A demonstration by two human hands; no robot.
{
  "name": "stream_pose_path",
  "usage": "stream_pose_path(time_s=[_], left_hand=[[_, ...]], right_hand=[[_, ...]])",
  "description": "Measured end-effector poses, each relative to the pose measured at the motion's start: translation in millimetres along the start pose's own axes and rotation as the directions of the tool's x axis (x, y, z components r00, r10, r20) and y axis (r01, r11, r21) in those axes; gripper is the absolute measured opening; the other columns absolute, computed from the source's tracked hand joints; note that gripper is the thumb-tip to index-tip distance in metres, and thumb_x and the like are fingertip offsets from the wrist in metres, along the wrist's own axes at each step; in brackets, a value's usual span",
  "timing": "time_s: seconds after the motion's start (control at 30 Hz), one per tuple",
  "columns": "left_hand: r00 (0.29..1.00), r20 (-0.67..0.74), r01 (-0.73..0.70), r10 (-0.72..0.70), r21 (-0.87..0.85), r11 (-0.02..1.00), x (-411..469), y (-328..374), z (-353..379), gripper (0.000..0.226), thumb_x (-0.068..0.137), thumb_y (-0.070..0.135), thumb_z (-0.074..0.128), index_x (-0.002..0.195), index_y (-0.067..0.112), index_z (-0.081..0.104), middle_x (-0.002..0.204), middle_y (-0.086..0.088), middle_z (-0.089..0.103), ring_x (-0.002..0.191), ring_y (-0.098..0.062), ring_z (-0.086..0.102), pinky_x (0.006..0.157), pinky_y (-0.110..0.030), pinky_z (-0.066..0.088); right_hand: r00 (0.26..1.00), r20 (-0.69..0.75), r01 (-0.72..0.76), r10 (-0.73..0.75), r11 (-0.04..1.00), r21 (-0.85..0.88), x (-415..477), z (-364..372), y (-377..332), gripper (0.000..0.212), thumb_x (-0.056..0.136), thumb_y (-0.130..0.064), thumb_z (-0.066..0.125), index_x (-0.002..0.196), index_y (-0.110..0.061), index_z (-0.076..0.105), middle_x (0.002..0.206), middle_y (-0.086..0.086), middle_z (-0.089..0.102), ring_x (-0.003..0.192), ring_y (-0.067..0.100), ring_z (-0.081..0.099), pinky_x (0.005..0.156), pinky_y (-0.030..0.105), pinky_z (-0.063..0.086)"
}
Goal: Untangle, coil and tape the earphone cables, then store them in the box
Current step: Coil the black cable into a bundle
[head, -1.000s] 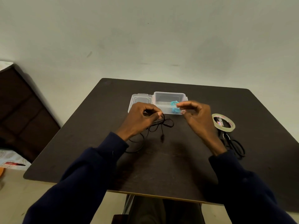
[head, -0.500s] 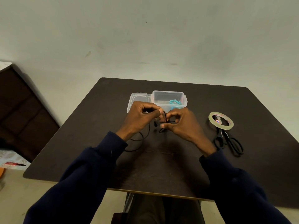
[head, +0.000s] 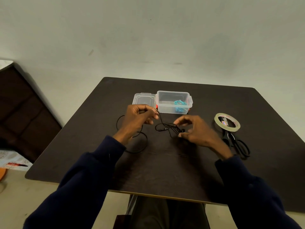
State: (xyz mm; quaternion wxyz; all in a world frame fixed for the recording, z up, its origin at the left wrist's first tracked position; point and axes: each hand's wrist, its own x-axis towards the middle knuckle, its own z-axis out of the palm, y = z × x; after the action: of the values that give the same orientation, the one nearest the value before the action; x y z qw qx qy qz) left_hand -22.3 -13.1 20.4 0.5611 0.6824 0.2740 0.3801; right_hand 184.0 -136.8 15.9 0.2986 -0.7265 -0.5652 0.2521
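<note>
A black earphone cable (head: 165, 128) lies tangled on the dark table (head: 165, 171) between my hands. My left hand (head: 138, 119) grips one stretch of it with curled fingers; loose loops trail beneath my left wrist. My right hand (head: 196, 131) pinches the tangle near an earbud. Behind them stands a clear plastic box (head: 166, 106), holding a coiled teal earphone (head: 179, 104). Its lid (head: 144, 100) lies flat to the left of it.
A roll of clear tape (head: 227, 121) lies at the right of the table, with black scissors (head: 234, 142) just in front of it. A dark cabinet (head: 24, 113) stands to the left of the table. The pale wall rises behind.
My hands have drawn apart, the left going left and the right going right, which spreads the black cable's tangle out between them. More cable loop shows left of my left wrist.
</note>
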Motion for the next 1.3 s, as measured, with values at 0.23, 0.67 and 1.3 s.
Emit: stream_pose_path(time_s=[0.23,0.67,1.3], left_hand=[[0.997,0.064,0.05,-0.043,-0.123,0.991,-1.5,4.2,5.0,0.018,0.096,0.005,0.062,0.103,-0.009,0.07,0.095,-0.021,0.075,0.078,-0.015,0.071,0.069,-0.028,0.057],[0.98,-0.102,0.118,-0.169,-0.383,0.916,-7.6,-9.8,-19.1,0.018,0.096,0.012,0.061,0.096,-0.003,0.072,0.086,-0.015,0.073,0.067,-0.017,0.06,0.064,-0.024,0.053],[0.873,0.415,0.115,-0.256,0.336,0.935,-3.7,15.2,5.7,0.046,0.098,0.043,0.058,0.096,0.001,0.078,0.086,-0.003,0.079,0.097,-0.007,0.073,0.095,-0.017,0.043]], right_hand=[[0.969,-0.058,0.248,-0.242,0.937,0.244,-5.0,9.0,-18.1,0.031,0.086,-0.002,0.074,0.114,-0.015,0.072,0.113,-0.005,0.072,0.111,0.011,0.067,0.096,0.028,0.055],[0.913,-0.408,0.231,-0.019,0.848,0.478,-8.5,10.1,2.6,0.011,0.081,-0.007,0.081,0.091,-0.011,0.078,0.083,0.005,0.078,0.072,0.016,0.073,0.066,0.023,0.059],[0.851,-0.459,0.377,-0.255,0.905,0.196,8.2,12.9,-27.0,0.011,0.086,-0.01,0.079,0.096,-0.011,0.078,0.089,-0.004,0.076,0.077,0.008,0.071,0.072,0.023,0.058]])
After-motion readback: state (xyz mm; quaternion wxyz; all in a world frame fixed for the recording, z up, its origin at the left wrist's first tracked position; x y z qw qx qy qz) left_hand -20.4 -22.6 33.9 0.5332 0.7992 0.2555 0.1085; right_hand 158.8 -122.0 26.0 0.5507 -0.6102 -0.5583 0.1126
